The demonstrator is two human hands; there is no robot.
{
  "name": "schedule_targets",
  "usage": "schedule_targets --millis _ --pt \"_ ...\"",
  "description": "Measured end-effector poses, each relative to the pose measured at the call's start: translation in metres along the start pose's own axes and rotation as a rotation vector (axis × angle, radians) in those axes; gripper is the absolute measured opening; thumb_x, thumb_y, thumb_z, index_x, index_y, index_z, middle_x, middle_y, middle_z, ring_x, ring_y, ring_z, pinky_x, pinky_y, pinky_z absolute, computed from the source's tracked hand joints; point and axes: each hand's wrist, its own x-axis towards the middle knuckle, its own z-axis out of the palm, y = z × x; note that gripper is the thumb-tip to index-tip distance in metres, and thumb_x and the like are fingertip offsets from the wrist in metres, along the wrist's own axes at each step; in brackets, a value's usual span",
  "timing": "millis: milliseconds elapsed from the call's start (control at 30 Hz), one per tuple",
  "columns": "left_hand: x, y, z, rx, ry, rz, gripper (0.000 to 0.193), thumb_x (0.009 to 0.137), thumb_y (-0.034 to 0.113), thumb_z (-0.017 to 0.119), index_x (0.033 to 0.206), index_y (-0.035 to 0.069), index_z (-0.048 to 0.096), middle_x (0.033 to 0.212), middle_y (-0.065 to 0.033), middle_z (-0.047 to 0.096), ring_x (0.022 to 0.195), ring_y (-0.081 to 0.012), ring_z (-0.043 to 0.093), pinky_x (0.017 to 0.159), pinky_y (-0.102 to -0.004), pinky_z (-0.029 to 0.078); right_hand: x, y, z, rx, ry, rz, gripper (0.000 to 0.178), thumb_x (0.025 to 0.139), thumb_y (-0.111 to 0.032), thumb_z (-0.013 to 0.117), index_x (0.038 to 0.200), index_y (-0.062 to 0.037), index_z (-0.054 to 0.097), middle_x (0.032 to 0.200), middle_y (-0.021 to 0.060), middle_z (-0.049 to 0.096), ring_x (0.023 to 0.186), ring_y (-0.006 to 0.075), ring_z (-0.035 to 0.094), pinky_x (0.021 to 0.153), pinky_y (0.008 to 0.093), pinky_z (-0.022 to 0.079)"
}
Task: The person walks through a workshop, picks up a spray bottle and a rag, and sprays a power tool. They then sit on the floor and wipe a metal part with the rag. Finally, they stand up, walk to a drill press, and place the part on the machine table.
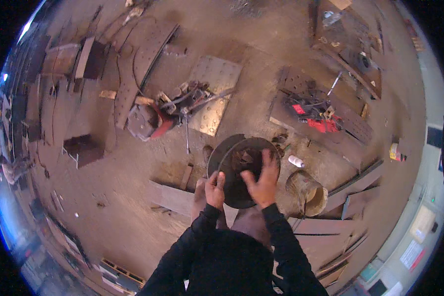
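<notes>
In front of my lap is a round, dark, dish-like piece (pixel 233 190). A second dark round edge (pixel 221 154) shows behind it at the left, and I cannot tell whether the two are joined. My left hand (pixel 215 190) grips the near left rim, thumb on top. My right hand (pixel 264 182) is over the right side with its fingers spread, and whether it touches the surface is unclear. Small brownish pieces or residue (pixel 242 159) lie near the middle, partly covered by the right fingers.
A worn bucket (pixel 308 195) and a white bottle (pixel 296 161) stand to the right. Ahead lie a perforated metal plate (pixel 213 106), a red-and-grey machine (pixel 150 122), and red tools (pixel 323 123) on another plate. A yellow can (pixel 396 153) stands far right.
</notes>
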Motion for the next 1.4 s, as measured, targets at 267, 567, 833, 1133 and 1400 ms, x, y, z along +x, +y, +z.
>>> schedule_targets --millis 267,567,833,1133,1400 --pt "0.079 -0.179 0.029 -0.027 0.035 -0.027 0.043 0.099 0.038 0.061 0.083 -0.002 0.059 0.074 0.0038 0.049 0.073 -0.0091 0.042 0.067 -0.0270 0.038 -0.030 0.148 0.174 -0.216 -0.310 -0.041 0.089 0.079 -0.021 0.074 0.155 -0.0290 0.029 0.139 0.0330 0.036 0.127 0.0508 0.040 0.108 0.0540 0.035" --pt "0.254 -0.405 0.107 -0.256 0.172 -0.121 0.053 0.091 0.049 0.069 0.108 -0.001 0.064 0.099 -0.0032 0.062 0.094 -0.0162 0.053 0.087 -0.0319 0.042 0.122 0.316 0.314 -0.214 -0.384 -0.319 0.078 0.080 -0.009 0.071 0.149 -0.0278 0.040 0.134 0.0245 0.043 0.120 0.0441 0.048 0.101 0.0471 0.045" --pt "0.438 -0.581 0.136 -0.111 0.006 0.152 0.060 0.090 0.052 0.068 0.116 -0.001 0.063 0.108 -0.0091 0.065 0.102 -0.0218 0.057 0.092 -0.0366 0.045 0.235 0.401 0.428 -0.176 0.215 -0.144 0.052 0.084 -0.022 0.066 0.135 -0.0161 0.058 0.128 0.0234 0.051 0.112 0.0453 0.054 0.091 0.0485 0.049" --pt "0.407 -0.652 0.098 0.032 -0.117 -0.097 0.072 0.090 0.048 0.069 0.142 0.003 0.046 0.128 -0.0139 0.059 0.114 -0.0274 0.056 0.097 -0.0401 0.046 0.131 0.460 0.475 -0.433 0.124 0.018 0.073 0.085 -0.034 0.067 0.151 -0.0274 0.039 0.153 0.0140 0.036 0.130 0.0420 0.043 0.106 0.0582 0.037" --pt "0.461 -0.688 0.070 0.463 -0.120 0.254 0.046 0.096 0.035 0.059 0.135 0.011 0.056 0.128 -0.0112 0.060 0.110 -0.0274 0.060 0.092 -0.0427 0.049 0.115 0.442 0.526 -0.338 -0.096 -0.531 0.062 0.082 -0.019 0.067 0.142 -0.0214 0.052 0.144 0.0105 0.046 0.118 0.0400 0.049 0.097 0.0517 0.045"
